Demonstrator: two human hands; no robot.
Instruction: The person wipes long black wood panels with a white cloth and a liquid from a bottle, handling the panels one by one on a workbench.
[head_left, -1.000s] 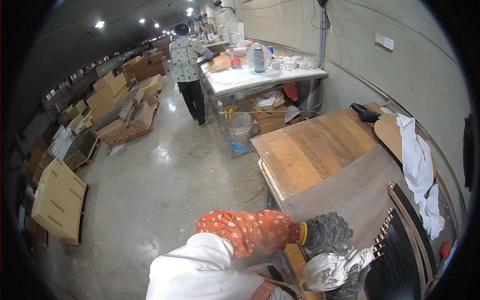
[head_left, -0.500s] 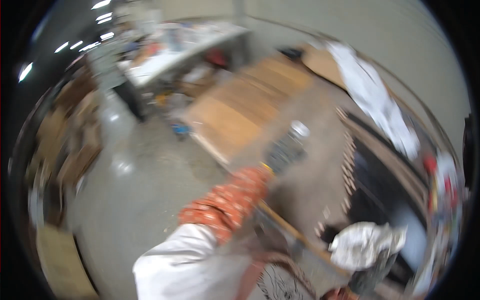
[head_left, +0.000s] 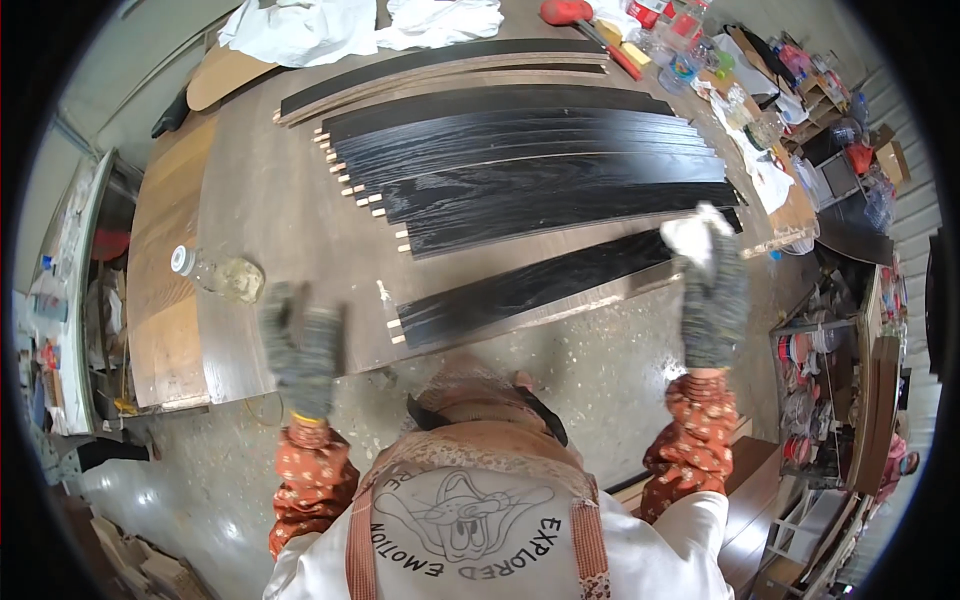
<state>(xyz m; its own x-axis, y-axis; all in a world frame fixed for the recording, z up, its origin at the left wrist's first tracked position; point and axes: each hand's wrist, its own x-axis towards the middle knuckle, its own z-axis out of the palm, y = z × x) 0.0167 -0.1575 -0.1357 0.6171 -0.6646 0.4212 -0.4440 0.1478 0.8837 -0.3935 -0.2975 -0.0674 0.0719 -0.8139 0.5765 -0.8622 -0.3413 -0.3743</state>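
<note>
My left hand [head_left: 305,345], in a grey knitted glove, is at the table's near edge with fingers apart and nothing in it. Just beyond it on the table is a clear bottle [head_left: 230,278] with a white cap and a little yellowish liquid. My gloved right hand [head_left: 712,300] grips a bunched white cloth [head_left: 698,236] at the right end of the nearest black wooden board [head_left: 540,280]. Two pale dowels stick out of that board's left end. Behind it, several black boards [head_left: 530,165] lie side by side, also with dowels at their left ends.
Two more narrow boards [head_left: 450,72] lie farther back, near white cloths [head_left: 300,32]. A red-headed mallet [head_left: 568,12] and plastic bottles [head_left: 680,70] crowd the far right corner. Shelves [head_left: 820,340] with rolls stand on the right. Wood-toned panels [head_left: 170,270] cover the table's left end.
The view has swung from the left side round to the boards. My left hand was at the bottle and is now apart from it. The white cloth now is at the nearest board's right end.
</note>
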